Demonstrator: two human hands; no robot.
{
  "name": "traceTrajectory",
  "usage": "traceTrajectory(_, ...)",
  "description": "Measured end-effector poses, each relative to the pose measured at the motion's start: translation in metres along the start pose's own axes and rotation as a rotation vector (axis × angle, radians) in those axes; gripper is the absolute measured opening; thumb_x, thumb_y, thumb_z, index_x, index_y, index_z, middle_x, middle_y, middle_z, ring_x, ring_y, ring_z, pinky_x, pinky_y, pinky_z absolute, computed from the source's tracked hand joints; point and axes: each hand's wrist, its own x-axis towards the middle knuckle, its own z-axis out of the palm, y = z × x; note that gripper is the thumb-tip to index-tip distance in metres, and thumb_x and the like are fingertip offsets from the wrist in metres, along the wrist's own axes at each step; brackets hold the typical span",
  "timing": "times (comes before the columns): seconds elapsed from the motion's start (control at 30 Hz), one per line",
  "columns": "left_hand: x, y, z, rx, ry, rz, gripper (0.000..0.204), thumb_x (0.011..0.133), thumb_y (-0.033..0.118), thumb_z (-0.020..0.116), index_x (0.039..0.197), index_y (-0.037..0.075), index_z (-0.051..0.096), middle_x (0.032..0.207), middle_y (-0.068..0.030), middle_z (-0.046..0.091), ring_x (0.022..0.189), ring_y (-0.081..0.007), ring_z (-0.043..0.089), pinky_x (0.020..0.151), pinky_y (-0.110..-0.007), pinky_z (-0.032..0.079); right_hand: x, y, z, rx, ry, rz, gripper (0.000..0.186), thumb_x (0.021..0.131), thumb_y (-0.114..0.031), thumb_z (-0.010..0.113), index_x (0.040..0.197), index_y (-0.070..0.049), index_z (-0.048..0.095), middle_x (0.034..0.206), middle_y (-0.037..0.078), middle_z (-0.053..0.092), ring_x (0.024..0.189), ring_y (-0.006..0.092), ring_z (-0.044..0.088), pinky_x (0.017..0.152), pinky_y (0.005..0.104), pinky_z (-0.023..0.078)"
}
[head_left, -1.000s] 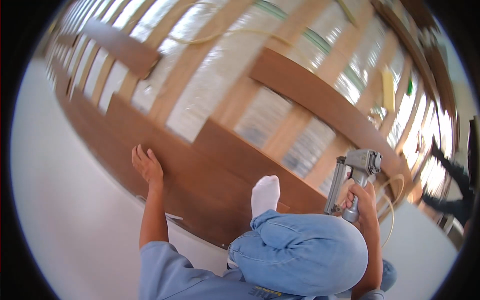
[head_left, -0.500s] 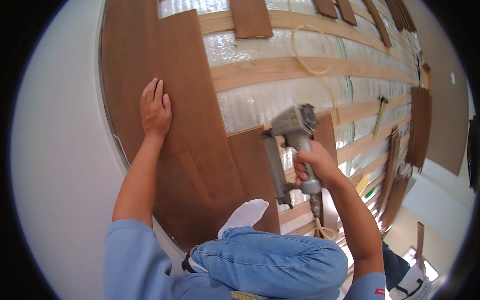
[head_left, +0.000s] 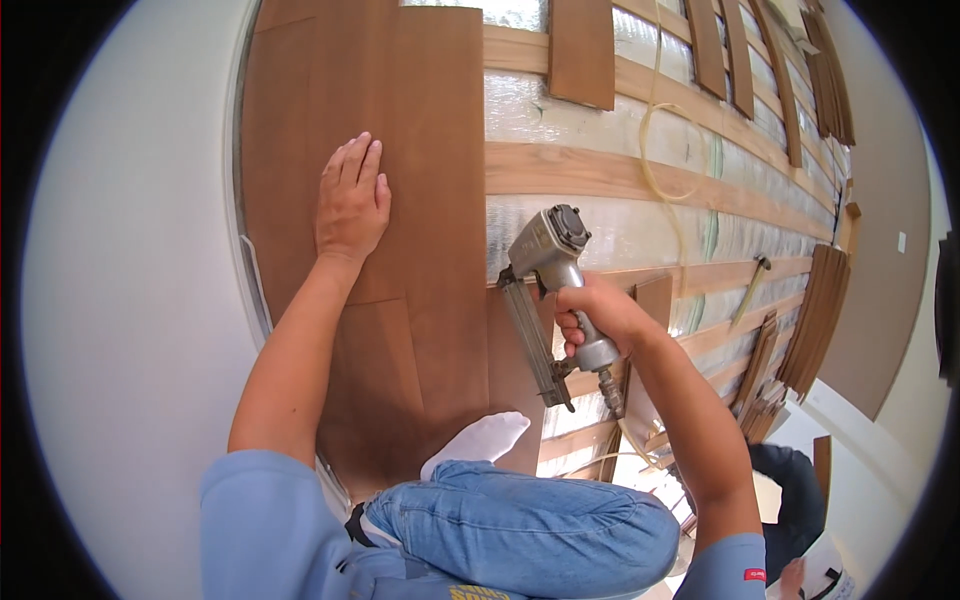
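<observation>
Near the laid floorboards' (head_left: 440,150) right edge, in the head view, my right hand (head_left: 603,310) is clasping the nail gun (head_left: 548,252) by its handle; its nose is pointing lower left, its long magazine (head_left: 532,340) slanting down rightward. My left hand (head_left: 352,205) is resting flat, ungrasping, on the boards.

Indoor constr. site w/ part-laid floorbds (head_left: 440,220), bare joists (head_left: 590,171)

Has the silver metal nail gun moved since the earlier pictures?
Yes: the silver metal nail gun, gripped in the bare right hand, has shifted left, closer to the exposed edge of the laid brown wooden planks.
</observation>
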Motion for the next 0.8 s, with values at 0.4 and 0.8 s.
traceTrajectory(0.4, 0.0, 0.0, 0.003, 0.006, -0.015, -0.001, 0.043, 0.097, 0.013, 0.062, 0.14, 0.005, 0.062, 0.148, -0.0086, 0.056, 0.139, -0.0291, 0.05, 0.119, -0.043, 0.043, 0.018, -0.01, 0.0, -0.213, 0.089, 0.093, 0.021, 0.083, -0.012, 0.06, 0.068, 0.002, 0.055, 0.059, 0.013, 0.058, 0.053, 0.0265, 0.066, 0.048, 0.0404, 0.053)
traceTrajectory(0.8, -0.001, -0.002, 0.0, -0.004, 0.0, 0.003, 0.042, 0.097, 0.011, 0.062, 0.139, 0.005, 0.062, 0.148, -0.0085, 0.056, 0.138, -0.0303, 0.051, 0.118, -0.044, 0.043, 0.001, -0.004, -0.009, -0.201, 0.135, 0.085, 0.01, 0.083, -0.007, 0.06, 0.086, 0.0, 0.054, 0.064, 0.007, 0.053, 0.05, 0.0157, 0.054, 0.051, 0.0392, 0.056)
